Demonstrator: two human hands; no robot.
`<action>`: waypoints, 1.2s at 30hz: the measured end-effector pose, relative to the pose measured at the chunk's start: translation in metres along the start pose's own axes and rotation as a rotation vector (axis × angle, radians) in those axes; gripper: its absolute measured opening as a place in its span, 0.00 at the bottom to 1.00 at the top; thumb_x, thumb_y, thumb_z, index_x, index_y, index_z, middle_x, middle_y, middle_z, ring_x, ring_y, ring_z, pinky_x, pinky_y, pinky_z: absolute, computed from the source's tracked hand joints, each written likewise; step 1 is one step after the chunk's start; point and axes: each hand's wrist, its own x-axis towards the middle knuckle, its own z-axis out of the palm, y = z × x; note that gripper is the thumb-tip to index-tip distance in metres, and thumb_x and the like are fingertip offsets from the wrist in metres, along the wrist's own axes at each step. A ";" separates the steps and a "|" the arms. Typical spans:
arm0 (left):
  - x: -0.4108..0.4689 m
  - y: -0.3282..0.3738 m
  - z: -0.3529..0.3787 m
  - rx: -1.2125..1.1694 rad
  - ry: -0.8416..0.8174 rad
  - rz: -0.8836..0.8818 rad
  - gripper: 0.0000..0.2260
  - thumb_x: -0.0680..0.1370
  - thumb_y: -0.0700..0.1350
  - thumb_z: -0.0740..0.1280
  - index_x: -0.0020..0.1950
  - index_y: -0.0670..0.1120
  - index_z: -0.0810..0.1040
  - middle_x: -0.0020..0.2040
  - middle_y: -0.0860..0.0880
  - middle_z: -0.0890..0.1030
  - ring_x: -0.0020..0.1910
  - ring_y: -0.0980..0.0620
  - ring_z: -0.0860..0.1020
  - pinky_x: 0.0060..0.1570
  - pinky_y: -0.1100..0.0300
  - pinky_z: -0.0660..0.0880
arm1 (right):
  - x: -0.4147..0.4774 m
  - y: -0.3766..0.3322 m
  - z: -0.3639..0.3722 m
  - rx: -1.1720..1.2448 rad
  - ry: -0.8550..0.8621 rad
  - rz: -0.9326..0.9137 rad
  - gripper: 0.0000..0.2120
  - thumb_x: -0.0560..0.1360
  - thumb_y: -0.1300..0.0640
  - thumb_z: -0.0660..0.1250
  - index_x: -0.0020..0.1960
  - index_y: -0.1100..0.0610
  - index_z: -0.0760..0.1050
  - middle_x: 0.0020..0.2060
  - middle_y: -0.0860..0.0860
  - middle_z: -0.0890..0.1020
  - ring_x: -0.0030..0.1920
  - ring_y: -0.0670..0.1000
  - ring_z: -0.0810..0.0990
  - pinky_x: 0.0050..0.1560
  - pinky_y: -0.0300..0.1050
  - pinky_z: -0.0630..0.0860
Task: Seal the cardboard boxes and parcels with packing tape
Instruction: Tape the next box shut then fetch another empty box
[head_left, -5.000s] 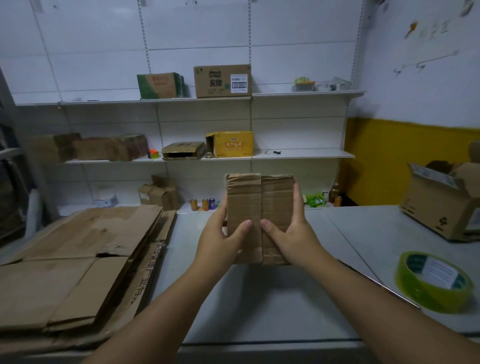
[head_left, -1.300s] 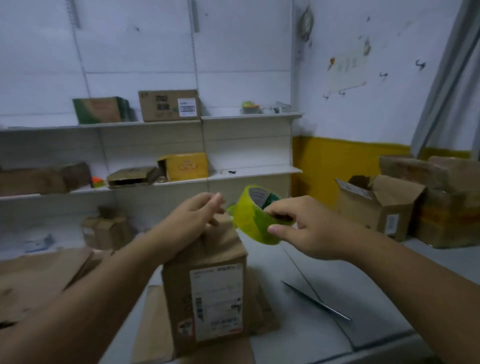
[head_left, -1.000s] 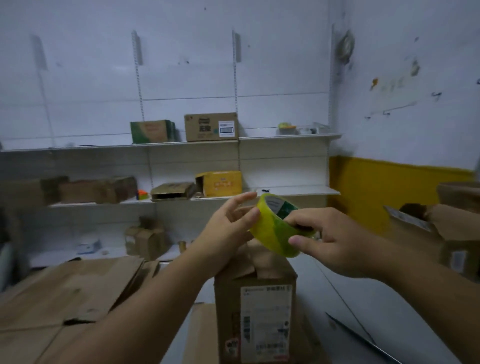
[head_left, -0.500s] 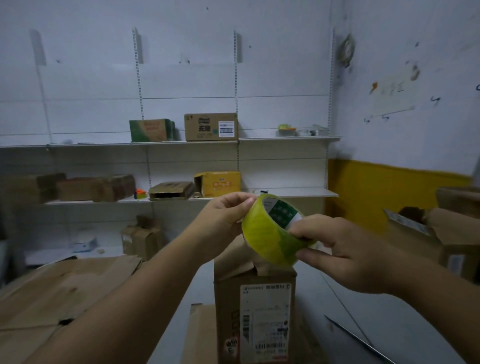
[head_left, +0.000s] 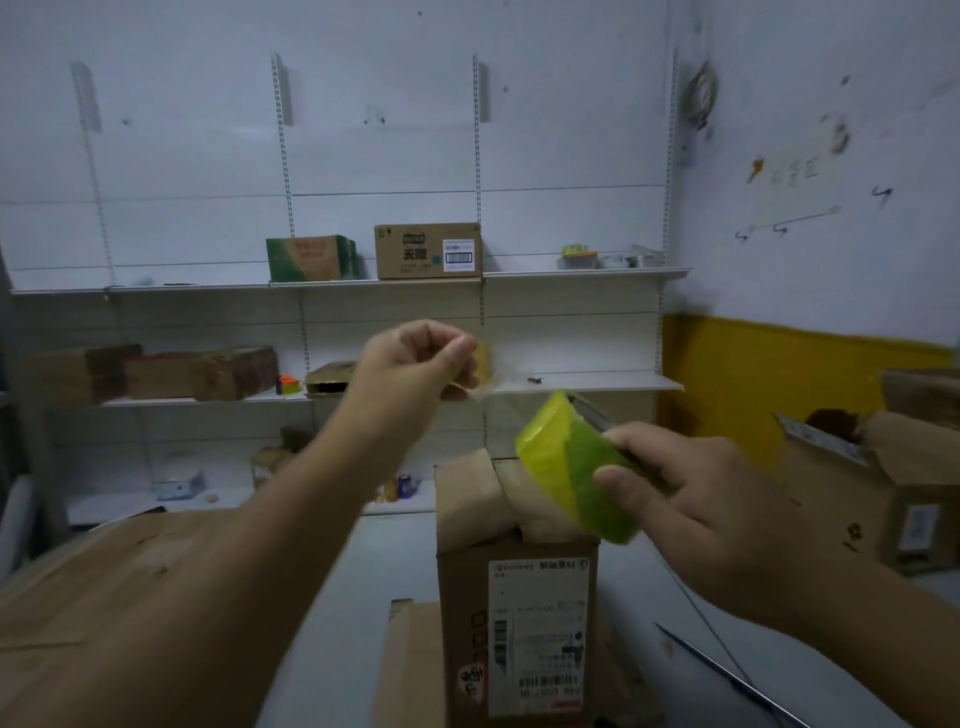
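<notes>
**Head view (only view supplied)**

**Task items.** The cardboard box (head_left: 514, 597) stands upright at table (head_left: 358, 561) centre on a flat cardboard sheet (head_left: 410, 670), with its shipping label (head_left: 540, 623) facing the camera. The top flaps are humped, not flat, and no tape shows on the seam. The tape roll (head_left: 576, 473) is held in the air just above the box's top right corner. A clear tape strip (head_left: 491, 389) runs from the roll up and left to the other hand.

**Risks.**
- The strip hangs unsupported in the air. If tension slackens it could fold onto itself or stick to the fingers.
- The flaps are not pressed down. Tape laid over a raised seam would prob. bridge it and wrinkle, giving a weak seal.
- No hand is on the box. It is tall and narrow, so a sideways pull when sticking down could tip it.
- A thin dark item (head_left: 727, 675) lies on the table at right, poss. a blade, can't confirm. It is well apart from both hands.

**Hand pose.**
- L hand (head_left: 415, 364): raised at about lower-shelf (head_left: 587, 382) height in the frame, forearm angled up. Fingers are curled in, and thumb and forefinger pinch the strip's free end.
- R hand (head_left: 691, 499): lower, to the right of the box top. The thumb is on the roll's outer face. The fingers reach behind or into the core and are partly hidden. It has a firm hold on the roll.
</notes>
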 end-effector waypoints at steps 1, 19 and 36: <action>0.002 0.008 -0.005 0.040 -0.020 0.017 0.06 0.78 0.38 0.62 0.42 0.43 0.77 0.34 0.49 0.80 0.32 0.58 0.79 0.38 0.65 0.78 | -0.003 -0.006 -0.002 0.049 0.065 0.070 0.16 0.76 0.38 0.56 0.46 0.46 0.76 0.34 0.46 0.81 0.33 0.45 0.78 0.30 0.34 0.72; 0.045 0.057 -0.018 0.345 -0.146 0.013 0.07 0.78 0.38 0.65 0.39 0.42 0.77 0.31 0.45 0.75 0.29 0.51 0.75 0.34 0.60 0.80 | -0.034 -0.055 0.028 0.745 -0.315 0.592 0.19 0.62 0.40 0.73 0.52 0.39 0.79 0.45 0.43 0.85 0.48 0.43 0.84 0.54 0.41 0.78; 0.109 -0.072 0.008 0.560 -0.299 -0.316 0.05 0.79 0.41 0.63 0.46 0.43 0.76 0.40 0.44 0.77 0.40 0.50 0.77 0.44 0.56 0.79 | -0.030 -0.031 0.073 1.142 -0.165 0.982 0.11 0.72 0.58 0.66 0.35 0.58 0.85 0.35 0.63 0.84 0.32 0.54 0.84 0.31 0.36 0.77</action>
